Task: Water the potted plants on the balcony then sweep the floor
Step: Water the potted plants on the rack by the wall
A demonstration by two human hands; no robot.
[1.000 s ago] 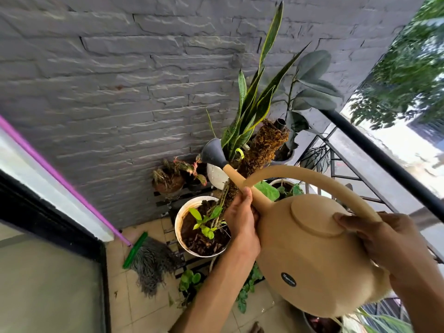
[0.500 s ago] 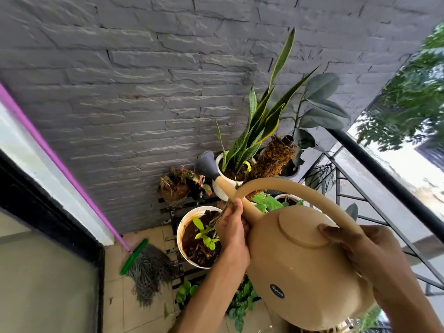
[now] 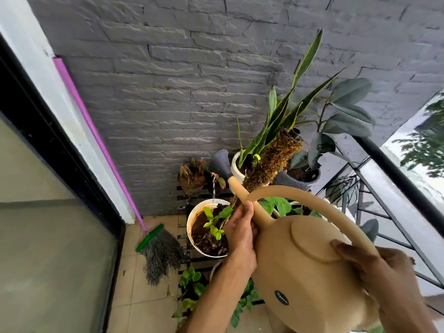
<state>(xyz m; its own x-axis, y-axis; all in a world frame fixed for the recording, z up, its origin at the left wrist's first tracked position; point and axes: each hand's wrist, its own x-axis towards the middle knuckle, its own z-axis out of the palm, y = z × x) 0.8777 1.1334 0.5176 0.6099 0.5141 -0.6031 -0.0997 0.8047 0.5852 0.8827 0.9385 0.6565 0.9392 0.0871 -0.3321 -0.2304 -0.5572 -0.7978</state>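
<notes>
Right hand (image 3: 374, 267), nearest: fingers wrapped round the arched handle at the back of the can (image 3: 310, 267), carrying its weight. The can is tan, big and tilted forward, so probably heavy; if that grasp slips on the smooth handle, the body could drop onto the low plants (image 3: 192, 282) on the floor below it.

Left hand (image 3: 240, 229): fingers curled round the spout (image 3: 249, 203) partway up, steering it. Judged risk: any twist here swings the rose (image 3: 219, 163) off target.

Water: a thin stream falls from the rose toward the far rim of the white pot (image 3: 192, 227) on the black rack (image 3: 187, 255). It lands right at the rim, so part may run outside and down through the rack to the tiles. The soil inside looks wet and reddish at the left wall; more pouring could overflow it.

The moss pole (image 3: 274, 162) leans just beside the spout; a nudge might tip it or the snake plant (image 3: 283, 116) behind.

Far left floor corner: mop (image 3: 158, 251) with a purple handle leaning on the wall. Spilled water would muddy the sweeping to come.

Small pot (image 3: 192, 176) at the rack's far edge, against the wall, looks dry.
</notes>
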